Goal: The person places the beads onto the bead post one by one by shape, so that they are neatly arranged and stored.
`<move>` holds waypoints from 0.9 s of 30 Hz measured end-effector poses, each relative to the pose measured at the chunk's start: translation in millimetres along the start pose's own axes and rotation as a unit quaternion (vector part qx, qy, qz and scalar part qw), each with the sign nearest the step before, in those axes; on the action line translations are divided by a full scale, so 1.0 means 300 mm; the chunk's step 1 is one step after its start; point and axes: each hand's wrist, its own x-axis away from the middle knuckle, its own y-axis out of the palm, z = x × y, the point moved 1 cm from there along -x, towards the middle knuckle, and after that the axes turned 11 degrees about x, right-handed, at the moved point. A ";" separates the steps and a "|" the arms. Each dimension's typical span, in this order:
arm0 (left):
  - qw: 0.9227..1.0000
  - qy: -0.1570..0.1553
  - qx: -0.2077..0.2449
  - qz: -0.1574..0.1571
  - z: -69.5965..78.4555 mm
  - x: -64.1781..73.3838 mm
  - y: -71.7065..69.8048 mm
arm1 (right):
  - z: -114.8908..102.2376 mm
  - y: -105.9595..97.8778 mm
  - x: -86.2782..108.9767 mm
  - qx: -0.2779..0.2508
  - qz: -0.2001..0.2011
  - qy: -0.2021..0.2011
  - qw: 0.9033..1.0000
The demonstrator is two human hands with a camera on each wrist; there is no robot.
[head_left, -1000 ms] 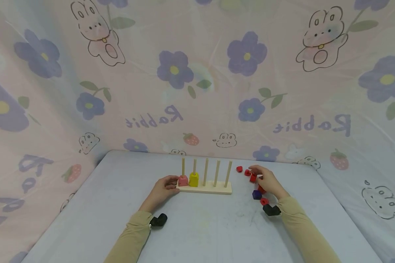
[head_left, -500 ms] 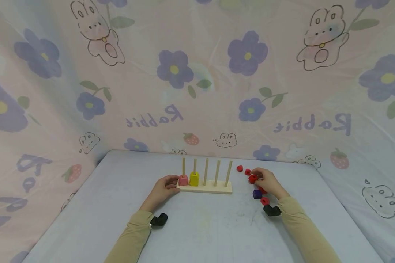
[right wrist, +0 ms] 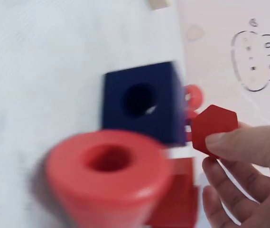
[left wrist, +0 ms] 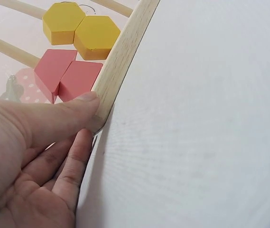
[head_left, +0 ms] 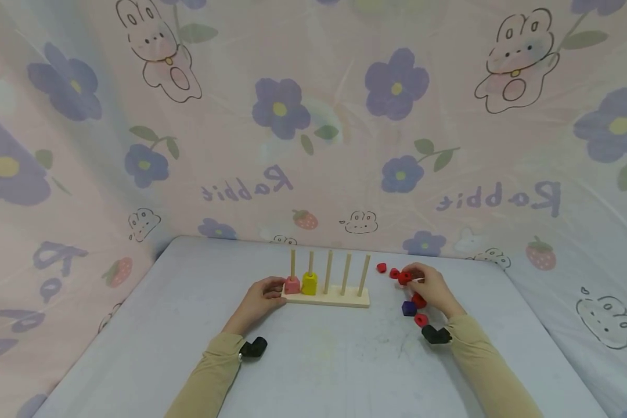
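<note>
At its left end my left hand (head_left: 261, 299) grips the base of a wooden peg board (head_left: 326, 299), with the thumb (left wrist: 73, 114) on the edge of the wood. Pink blocks (left wrist: 80, 78) sit on the leftmost peg and yellow hexagonal blocks (left wrist: 97, 37) on the second; the other three pegs are bare. To the right of the board, my right hand (head_left: 432, 289) pinches a red hexagonal block (right wrist: 214, 128) between thumb and fingers. Below that hand lie a dark blue cube (right wrist: 137, 104) with a hole, a red tapered round block (right wrist: 108, 175) and another red block (right wrist: 177, 199).
Two small red blocks lie beyond my right hand, the farther red block (head_left: 381, 267) near the table's back edge. The white table (head_left: 319, 360) meets a printed cloth (head_left: 345, 145) behind it. A black wrist device (head_left: 436, 334) sits at the right cuff.
My right hand has lifted and turned the red hexagonal block, bringing it slightly up in the head view, away from the blue cube. The left hand stays on the peg board.
</note>
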 end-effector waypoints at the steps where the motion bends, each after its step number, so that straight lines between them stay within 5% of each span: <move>1: 1.000 -0.001 0.000 -0.001 0.002 0.001 -0.001 | -0.008 -0.008 0.001 -0.002 0.006 -0.003 1.000; 17: 1.000 -0.006 0.002 -0.012 0.002 -0.006 -0.008 | -0.201 -0.176 -0.028 -0.056 0.074 -0.052 0.994; 27: 1.000 -0.011 0.000 -0.005 0.006 -0.003 -0.005 | -0.284 -0.189 -0.057 -0.064 0.104 -0.090 0.988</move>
